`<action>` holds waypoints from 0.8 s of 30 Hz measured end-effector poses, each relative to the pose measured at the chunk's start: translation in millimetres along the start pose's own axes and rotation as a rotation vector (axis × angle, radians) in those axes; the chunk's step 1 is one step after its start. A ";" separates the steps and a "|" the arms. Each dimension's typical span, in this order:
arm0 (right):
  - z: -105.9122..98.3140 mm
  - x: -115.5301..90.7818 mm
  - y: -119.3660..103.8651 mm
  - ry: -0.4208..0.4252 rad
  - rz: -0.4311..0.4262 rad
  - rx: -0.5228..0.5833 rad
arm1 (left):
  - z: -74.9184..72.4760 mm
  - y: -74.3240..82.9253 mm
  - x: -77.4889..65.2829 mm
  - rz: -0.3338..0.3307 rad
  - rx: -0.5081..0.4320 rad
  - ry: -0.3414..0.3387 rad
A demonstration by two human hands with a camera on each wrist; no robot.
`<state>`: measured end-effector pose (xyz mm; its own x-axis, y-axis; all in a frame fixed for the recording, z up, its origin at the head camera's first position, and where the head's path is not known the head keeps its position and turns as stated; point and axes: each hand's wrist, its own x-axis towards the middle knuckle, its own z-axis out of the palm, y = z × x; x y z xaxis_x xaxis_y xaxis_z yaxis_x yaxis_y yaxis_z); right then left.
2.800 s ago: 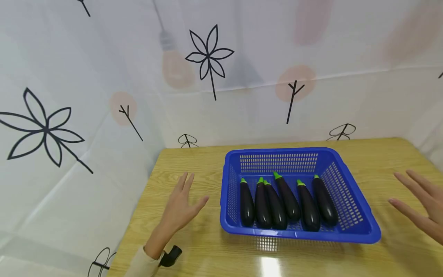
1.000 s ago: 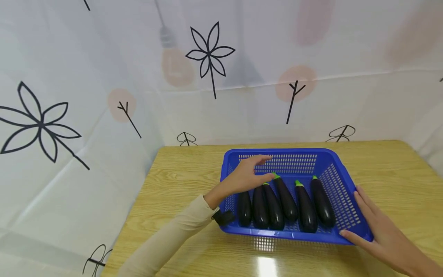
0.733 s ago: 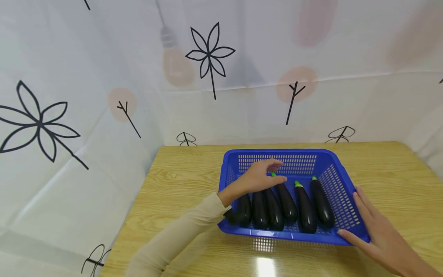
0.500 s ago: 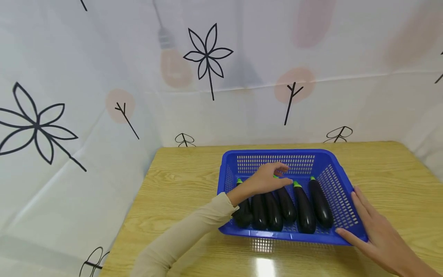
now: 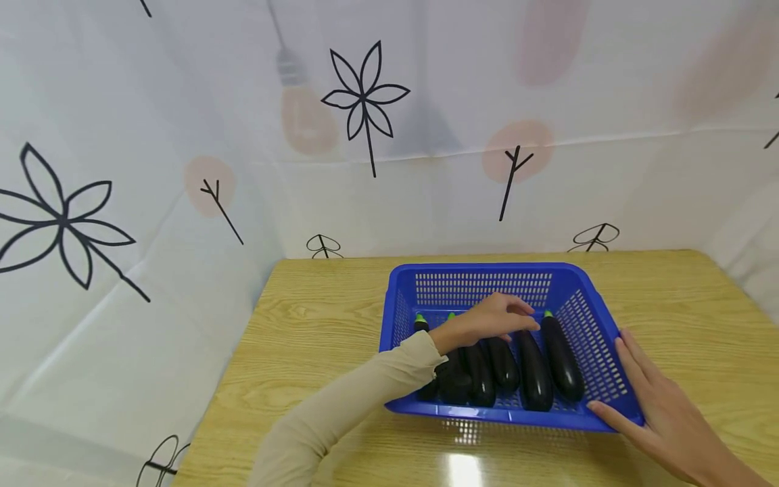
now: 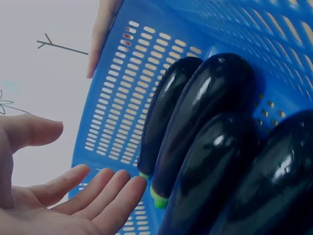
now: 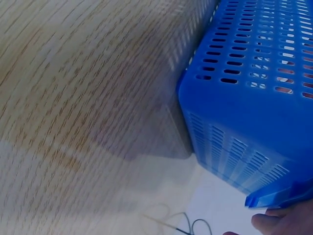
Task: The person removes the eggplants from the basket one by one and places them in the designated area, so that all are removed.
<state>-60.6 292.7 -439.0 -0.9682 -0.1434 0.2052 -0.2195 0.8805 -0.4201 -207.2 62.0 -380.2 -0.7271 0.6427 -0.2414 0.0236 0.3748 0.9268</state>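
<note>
Several dark eggplants (image 5: pixel 562 362) with green stem ends lie side by side in a blue plastic basket (image 5: pixel 487 269). My left hand (image 5: pixel 496 318) reaches over them from the left, at the stem end of the second eggplant (image 5: pixel 535 375) from the right. Its thumb and fingers are spread apart with nothing between them, as the left wrist view also shows. At the basket's front right corner my right hand (image 5: pixel 663 409) grips the rim, thumb on the front edge and fingers along the right side. My left forearm hides part of the eggplants on the left.
A light wood table (image 5: pixel 310 325) bears the basket. A white cloth (image 5: pixel 438 203) printed with flowers and twigs hangs behind it and along the left. A black device (image 5: pixel 453 379) sits on the left wrist, low over the eggplants.
Both hands were held apart on either side of the basket. The right has come onto its front right corner; the left has moved in and slid rightward above the eggplants.
</note>
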 end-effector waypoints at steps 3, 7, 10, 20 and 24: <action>-0.3 0.6 -0.3 -0.003 0.004 -0.003 | 4.2 -0.4 4.0 -0.028 -0.049 -0.016; -0.5 0.9 -0.9 -0.004 0.006 -0.003 | 12.1 -1.2 11.1 -0.089 -0.122 -0.025; -0.5 0.8 -1.1 0.006 -0.001 0.001 | 19.0 -2.6 18.6 -0.149 -0.197 -0.033; -2.0 0.0 0.6 0.057 -0.061 0.002 | 36.6 -1.3 28.1 -0.246 -0.310 -0.094; -1.8 -0.5 1.3 0.049 -0.053 -0.007 | 46.6 3.2 27.3 -0.261 -0.288 -0.064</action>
<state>-60.2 294.6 -438.1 -0.9480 -0.1679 0.2705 -0.2696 0.8752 -0.4017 -195.0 111.9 -397.2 -0.6387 0.5945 -0.4885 -0.3561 0.3343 0.8726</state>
